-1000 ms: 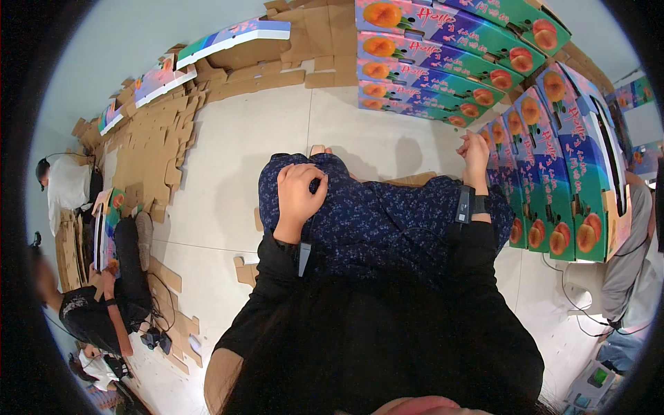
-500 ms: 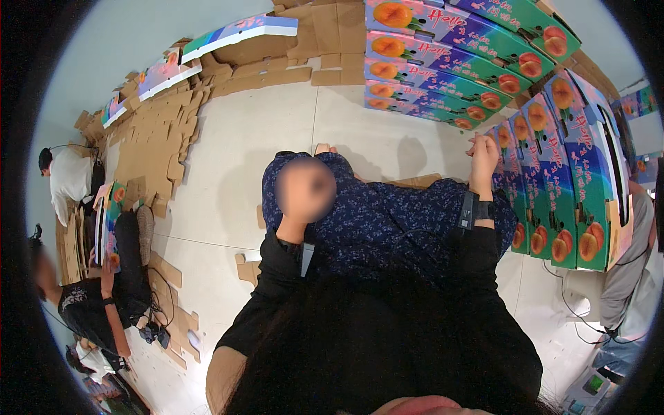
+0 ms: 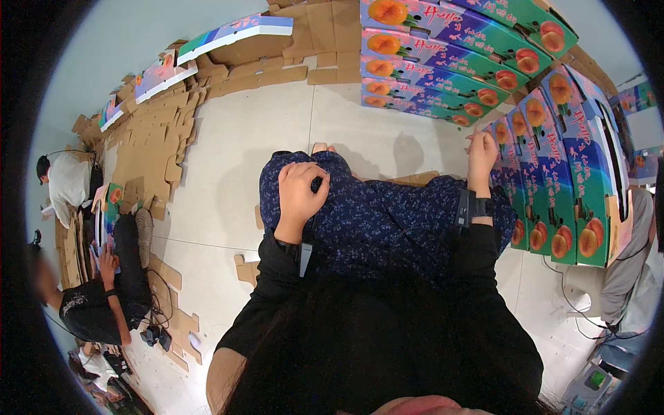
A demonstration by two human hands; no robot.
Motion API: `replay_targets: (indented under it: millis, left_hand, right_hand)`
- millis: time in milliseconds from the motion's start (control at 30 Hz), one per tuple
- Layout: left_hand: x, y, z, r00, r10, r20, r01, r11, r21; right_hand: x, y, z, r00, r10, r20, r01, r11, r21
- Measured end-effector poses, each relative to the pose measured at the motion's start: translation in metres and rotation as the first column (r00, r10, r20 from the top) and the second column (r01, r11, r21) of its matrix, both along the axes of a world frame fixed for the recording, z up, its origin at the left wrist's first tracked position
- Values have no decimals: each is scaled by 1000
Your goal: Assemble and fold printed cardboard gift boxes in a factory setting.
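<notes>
My left hand (image 3: 301,192) is over my knee, on the dark blue patterned skirt (image 3: 387,221). Its fingers curl round toward the thumb, leaving a small dark gap; I make out no object there. My right hand (image 3: 481,158) is raised beside the other knee, fingers loosely bent in, nothing visible in them. It is nearest the right-hand row of upright fruit boxes (image 3: 550,173), printed with peaches on pink, blue and green. A band with a small dark device sits on each wrist. Another stack of similar fruit boxes (image 3: 436,66) stands farther ahead.
Flattened brown cardboard (image 3: 142,149) covers the floor at the far left, with box pieces (image 3: 235,31) along the wall. At the left, a person in black (image 3: 97,304) handles a fruit box; another in white (image 3: 69,183) bends nearby. Cables (image 3: 574,304) and a person's grey-clad leg (image 3: 626,256) are at right.
The fingers of my left hand show more clearly now, still over the knee. My right hand has barely shifted. The hand of the person in black has moved over the box at left.
</notes>
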State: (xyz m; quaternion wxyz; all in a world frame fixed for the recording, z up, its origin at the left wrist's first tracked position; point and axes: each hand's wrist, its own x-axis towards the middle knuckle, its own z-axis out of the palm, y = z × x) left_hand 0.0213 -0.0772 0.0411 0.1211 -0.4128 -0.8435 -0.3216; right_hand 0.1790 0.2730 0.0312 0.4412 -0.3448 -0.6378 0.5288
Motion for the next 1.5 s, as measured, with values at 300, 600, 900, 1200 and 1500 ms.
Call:
replay_targets:
  millis: [300,600,900,1200,1500]
  left_hand:
    - [0,1,0,1000,-1,-7,1,1000,14]
    - [-2,1,-1,1000,-7,-17,7,1000,10]
    - [-2,1,-3,1000,-4,-13,4,1000,8]
    - [-3,0,-3,1000,1,-4,-1,999,-32]
    - [-2,0,-1,1000,-5,-1,5,999,-36]
  right_hand:
    - [0,-7,16,997,-47,-65,37,990,-137]
    - [0,5,5,989,-106,-103,83,975,-206]
    - [2,0,16,972,-83,-221,29,972,-234]
    - [3,-1,16,978,-74,-197,47,990,-136]
    - [2,-7,22,974,-65,-215,30,986,-161]
